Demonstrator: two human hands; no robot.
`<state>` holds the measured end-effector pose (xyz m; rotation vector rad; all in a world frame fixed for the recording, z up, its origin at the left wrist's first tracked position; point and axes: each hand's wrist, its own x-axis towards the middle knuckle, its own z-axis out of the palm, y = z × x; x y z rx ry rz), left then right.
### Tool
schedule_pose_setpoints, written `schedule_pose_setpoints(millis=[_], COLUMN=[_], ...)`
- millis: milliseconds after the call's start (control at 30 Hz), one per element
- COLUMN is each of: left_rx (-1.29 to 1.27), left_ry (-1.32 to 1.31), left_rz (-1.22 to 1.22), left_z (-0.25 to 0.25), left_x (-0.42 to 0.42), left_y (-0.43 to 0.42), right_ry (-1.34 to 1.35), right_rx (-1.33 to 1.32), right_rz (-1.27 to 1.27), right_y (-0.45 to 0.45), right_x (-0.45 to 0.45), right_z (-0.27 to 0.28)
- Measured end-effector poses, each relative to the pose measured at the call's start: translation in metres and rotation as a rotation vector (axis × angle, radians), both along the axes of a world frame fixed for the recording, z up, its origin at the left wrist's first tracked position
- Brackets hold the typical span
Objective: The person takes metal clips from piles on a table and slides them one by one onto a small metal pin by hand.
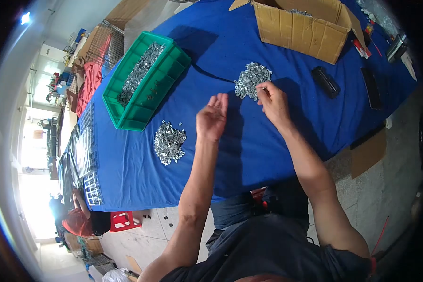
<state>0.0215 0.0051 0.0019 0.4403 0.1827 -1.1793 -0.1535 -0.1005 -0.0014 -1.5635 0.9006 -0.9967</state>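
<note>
My left hand (212, 118) is turned palm up over the blue cloth, its fingers stretched out and slightly cupped. Whether small pieces lie in that palm is too fine to tell. My right hand (274, 104) is at the near right edge of a pile of small silvery metal parts (251, 77), thumb and fingertips pinched together. What the pinch holds, if anything, cannot be made out. A second heap of similar metal parts (169, 142) lies left of my left hand. Beyond that heap, a green plastic bin (162, 94) holds many more small metal parts.
A cardboard box (296, 35) with metal parts stands at the back right. Right of the piles lie a black object (325, 82) and a dark flat item (371, 88). A white wire rack (90, 160) lies along the left edge. Another person (82, 218) is at far left.
</note>
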Motion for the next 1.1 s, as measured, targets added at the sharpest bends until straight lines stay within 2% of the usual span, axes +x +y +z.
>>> schedule_pose_setpoints(millis=[67,100,167,200,233,333,433,633,767,1100], left_rx=[0.014,-0.053,-0.014,0.238,0.242,0.241,0.186,0.108,0.186,0.199], left_ry=[0.096,0.046,0.146,-0.011,-0.010,-0.266,-0.381,-0.474,-0.512,-0.564], left_rz=[0.204,0.233,0.248,0.208,0.207,-0.088,-0.202,-0.306,-0.304,-0.326], left_z=[0.010,0.014,-0.016,0.000,0.004,0.008,0.009,-0.002,-0.005,-0.001], left_x=[0.011,0.011,0.017,-0.001,-0.011,-0.025,-0.027,-0.026,-0.030,-0.033], left_y=[-0.003,-0.002,-0.004,-0.003,0.002,0.010,0.007,0.008,0.006,0.006], right_ry=[-0.036,-0.075,-0.077,-0.076,-0.074,-0.082,-0.109,-0.071,-0.133,-0.114], right_rx=[0.069,0.135,0.132,0.135,0.139,0.131,0.095,-0.008,-0.018,-0.112], right_rz=[0.025,0.048,0.074,0.091,0.090,0.135,0.159,0.300,0.362,0.316], right_y=[-0.001,-0.001,-0.001,-0.001,0.001,0.005,0.004,0.010,0.015,0.015], right_x=[-0.001,-0.001,0.001,0.001,0.001,0.001,0.001,0.001,0.004,0.007], right_z=[0.001,0.001,-0.004,-0.006,-0.004,-0.001,-0.001,0.002,0.003,-0.004])
